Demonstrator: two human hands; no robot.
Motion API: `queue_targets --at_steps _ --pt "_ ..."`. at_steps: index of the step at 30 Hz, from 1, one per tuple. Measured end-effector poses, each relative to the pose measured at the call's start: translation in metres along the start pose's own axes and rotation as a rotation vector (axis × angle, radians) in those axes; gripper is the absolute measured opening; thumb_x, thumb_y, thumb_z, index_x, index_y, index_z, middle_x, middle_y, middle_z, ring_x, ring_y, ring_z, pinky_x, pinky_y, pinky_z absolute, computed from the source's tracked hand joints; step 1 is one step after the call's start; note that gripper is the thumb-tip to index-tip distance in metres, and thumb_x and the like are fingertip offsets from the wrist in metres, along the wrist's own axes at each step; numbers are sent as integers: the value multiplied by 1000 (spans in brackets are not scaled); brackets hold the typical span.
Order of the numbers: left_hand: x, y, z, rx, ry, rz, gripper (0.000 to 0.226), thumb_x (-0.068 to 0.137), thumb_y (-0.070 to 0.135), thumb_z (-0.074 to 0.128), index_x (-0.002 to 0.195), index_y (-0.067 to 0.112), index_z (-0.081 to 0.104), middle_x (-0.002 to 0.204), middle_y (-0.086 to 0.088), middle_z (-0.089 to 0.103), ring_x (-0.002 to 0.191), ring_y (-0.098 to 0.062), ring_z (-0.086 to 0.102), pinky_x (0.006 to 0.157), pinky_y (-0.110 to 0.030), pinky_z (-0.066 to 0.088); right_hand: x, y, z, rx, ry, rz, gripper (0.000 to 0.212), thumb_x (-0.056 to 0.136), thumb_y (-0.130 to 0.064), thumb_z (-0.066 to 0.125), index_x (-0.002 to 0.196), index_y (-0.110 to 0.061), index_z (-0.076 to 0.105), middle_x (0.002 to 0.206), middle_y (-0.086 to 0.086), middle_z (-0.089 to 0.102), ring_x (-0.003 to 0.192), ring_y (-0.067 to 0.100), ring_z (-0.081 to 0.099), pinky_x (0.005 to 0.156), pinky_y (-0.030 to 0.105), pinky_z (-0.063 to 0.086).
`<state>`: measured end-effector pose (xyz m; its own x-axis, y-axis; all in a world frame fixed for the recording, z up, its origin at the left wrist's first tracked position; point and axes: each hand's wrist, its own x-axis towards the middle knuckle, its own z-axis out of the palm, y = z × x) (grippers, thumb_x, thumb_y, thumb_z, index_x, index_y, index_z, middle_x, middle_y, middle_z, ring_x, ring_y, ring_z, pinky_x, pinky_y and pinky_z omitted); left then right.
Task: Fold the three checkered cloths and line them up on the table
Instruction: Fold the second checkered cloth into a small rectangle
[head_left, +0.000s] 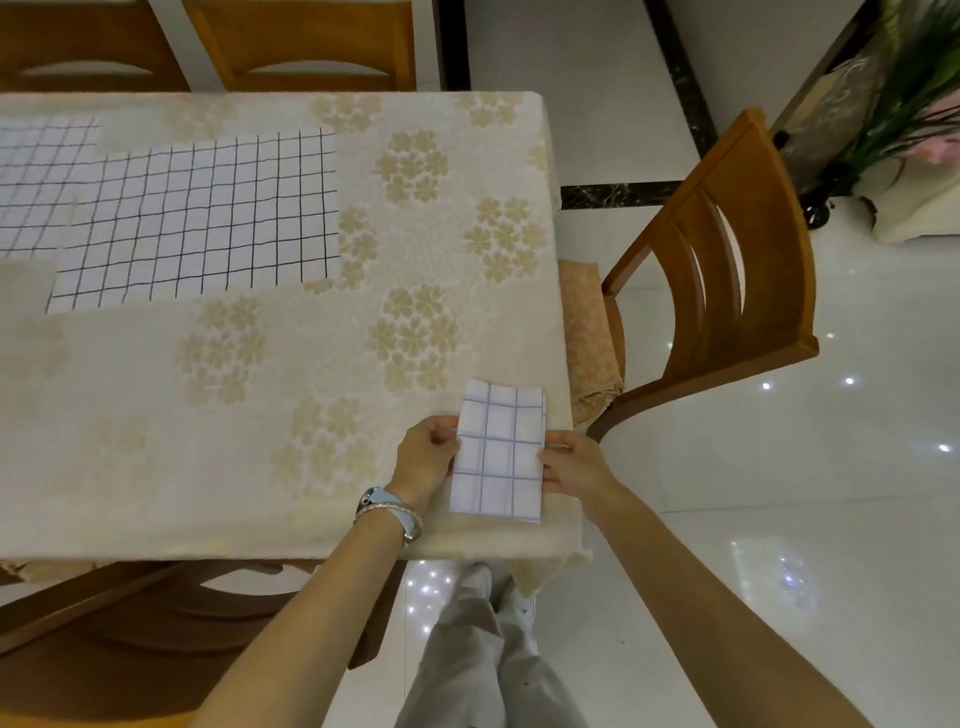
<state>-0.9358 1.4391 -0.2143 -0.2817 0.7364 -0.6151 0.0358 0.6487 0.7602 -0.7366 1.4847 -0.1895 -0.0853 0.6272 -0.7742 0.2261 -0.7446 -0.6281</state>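
I note one folded checkered cloth (498, 457) lying flat on the desk (260, 441) at about 5 o'clock of the desktop, close to the near right corner. It is a narrow rectangle with pale blue grid lines, its long side running away from me.

My left hand (427, 457) sits at the cloth's 9 o'clock edge, with its fingers (441, 434) curled and pinching that edge. My right hand (574, 470) sits at the 3 o'clock edge, with its fingers (553, 457) likewise clenched on the fabric — both hands are grasping the same cloth. The left wrist carries a watch (387, 506).

Toward 10 o'clock of the desktop lies a large checkered cloth (208, 218), spread open and flat, with dark grid lines. A third checkered cloth (36, 182) lies at its 9 o'clock side, also spread; the large one overlaps its edge, and it runs out of view. Both lie well apart from the folded one.

The desk wears a cream covering with a tan flower pattern. A wooden chair (727, 270) stands at the desk's 3 o'clock end — its cushioned seat is tucked against the edge.
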Motion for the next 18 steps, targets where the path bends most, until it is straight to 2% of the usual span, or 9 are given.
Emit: queue_targets --at_steps 6,9,13,15,18 --pt "2 2 -2 40 -3 0 25 94 3 53 113 11 66 104 -11 70 95 -28 69 85 -42 59 0 -4 1 9 13 30 18 92 3 54 104 -10 60 99 16 70 81 27 71 60 29 60" --pt "0 3 -4 22 18 -10 27 95 3 51 118 9 63 99 -10 69 86 -25 67 84 -36 58 -3 -5 0 -23 42 25 10 93 -5 59 100 -13 60 91 9 70 77 24 70 60 27 57" --pt "-10 14 -9 -45 28 15 27 98 10 51 122 12 63 90 -5 66 82 -21 62 85 -36 55 -6 -4 -6 -117 83 -27 22 96 -15 57 118 -11 58 97 7 66 77 21 63 69 29 52" --pt "-19 27 -14 -72 22 54 26 100 17 51 123 14 62 100 -3 67 92 -22 64 89 -36 55 -11 -10 -11 -104 109 -76 27 97 -18 56 123 -10 57 104 7 64 81 20 64 80 34 53" --pt "-36 57 -21 -135 -26 149 28 101 26 49 126 22 60 120 1 64 108 -17 63 92 -30 51 -27 -25 -22 85 115 -135 15 100 -28 50 108 -19 59 118 6 63 96 19 64 99 39 49"
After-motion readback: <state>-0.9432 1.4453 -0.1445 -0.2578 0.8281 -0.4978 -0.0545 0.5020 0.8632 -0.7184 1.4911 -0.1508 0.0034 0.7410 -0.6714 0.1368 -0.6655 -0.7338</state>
